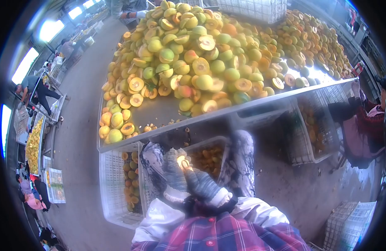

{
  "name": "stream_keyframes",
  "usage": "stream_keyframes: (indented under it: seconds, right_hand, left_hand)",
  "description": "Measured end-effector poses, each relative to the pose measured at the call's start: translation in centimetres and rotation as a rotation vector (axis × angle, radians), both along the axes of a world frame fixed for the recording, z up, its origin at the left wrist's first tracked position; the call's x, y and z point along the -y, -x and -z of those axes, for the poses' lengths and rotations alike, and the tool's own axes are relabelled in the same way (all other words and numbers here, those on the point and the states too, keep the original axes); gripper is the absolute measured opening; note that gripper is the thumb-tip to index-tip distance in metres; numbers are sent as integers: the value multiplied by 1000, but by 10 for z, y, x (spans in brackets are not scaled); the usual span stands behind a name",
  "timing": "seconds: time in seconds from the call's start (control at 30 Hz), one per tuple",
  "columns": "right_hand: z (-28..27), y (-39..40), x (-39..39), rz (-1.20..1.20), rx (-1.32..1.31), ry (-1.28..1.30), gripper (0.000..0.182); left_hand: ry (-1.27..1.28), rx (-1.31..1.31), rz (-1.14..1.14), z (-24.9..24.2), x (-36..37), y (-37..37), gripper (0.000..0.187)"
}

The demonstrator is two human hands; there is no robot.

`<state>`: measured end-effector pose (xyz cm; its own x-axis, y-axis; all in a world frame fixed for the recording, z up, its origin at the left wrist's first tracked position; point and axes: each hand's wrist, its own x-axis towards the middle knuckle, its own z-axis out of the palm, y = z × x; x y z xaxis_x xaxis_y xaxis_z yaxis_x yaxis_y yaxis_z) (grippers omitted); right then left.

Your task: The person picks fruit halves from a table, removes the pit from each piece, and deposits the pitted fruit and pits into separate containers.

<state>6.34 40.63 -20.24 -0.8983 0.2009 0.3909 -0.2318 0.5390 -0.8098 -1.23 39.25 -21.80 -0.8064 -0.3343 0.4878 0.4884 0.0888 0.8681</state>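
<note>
My left hand (175, 172), in a worn grey glove, is closed around a small apricot half (182, 161) held above my lap. My right hand (204, 184), gloved in grey-blue, meets it from the right with its fingers closed at the fruit's lower edge. Whether a pit or small tool is between the fingers I cannot make out. Just beyond my hands is the metal table (159, 109), heaped with whole and halved apricots (201, 67). Loose pits (149, 127) lie near its front edge.
Below the table's edge are a white crate of fruit (111, 196) at left and another crate (207, 157) between my knees. At right, a co-worker (368, 125) sits beside a fruit crate (312, 134). Across the table shows a person's gloved hand (141, 14). Stacked crates (349, 226) stand lower right.
</note>
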Motion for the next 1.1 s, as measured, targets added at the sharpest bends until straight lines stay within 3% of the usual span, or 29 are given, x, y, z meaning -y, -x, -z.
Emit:
stream_keyframes:
  seconds: [0.07,0.13,0.2,0.27,0.3,0.4,0.47,0.5,0.53,0.57,0.6,0.67,0.7,0.77,0.83,0.9,0.93,0.97,1.03,1.1]
  right_hand:
    - [19,4,2,17,155,295,35]
    - [29,3,3,26,223,358,30]
    - [45,2,5,33,292,421,28]
    - [64,3,8,-28,356,655,30]
    - [69,4,8,-25,354,657,30]
    - [84,11,9,-20,266,696,30]
    - [97,13,8,35,78,257,30]
    - [87,13,1,35,76,259,30]
    - [67,15,-13,93,-135,-291,31]
    - [55,15,-21,150,-343,-843,33]
    - [54,9,-21,155,-344,-843,33]
    - [55,-2,-14,117,66,-512,32]
    - [68,2,-12,120,66,-510,32]
    - [102,17,-12,-55,276,415,34]
    - [71,11,-25,-58,314,390,35]
    - [64,9,-26,-59,350,376,36]
    - [68,12,-25,-20,331,395,37]
    - [71,14,-25,18,314,412,39]
    - [51,10,-27,21,350,300,39]
    - [58,9,-22,28,386,191,39]
  left_hand:
    - [-20,-57,75,-11,-1,-4,25]
    - [-39,-112,154,-7,11,3,26]
    - [-350,827,722,11,50,29,28]
    - [-405,904,827,5,51,37,29]
    - [-466,980,926,0,50,38,29]
    - [-503,1036,917,-21,45,34,30]
    - [-508,1053,918,-22,45,36,29]
    - [-515,1071,918,-23,45,36,29]
    - [-513,1070,919,-12,48,38,29]
    - [-348,919,923,8,52,42,29]
    - [-185,768,920,12,52,43,29]
    - [-183,858,983,14,58,50,29]
    - [-184,946,1043,12,58,53,30]
    - [-103,891,1070,-5,54,47,30]
    - [-29,840,1088,-7,52,41,30]
    - [371,160,926,8,54,35,31]
    - [213,-5,861,21,45,31,32]
    - [213,-6,861,29,51,41,32]
    - [322,497,1154,36,69,63,35]
    - [197,579,1069,47,67,59,35]
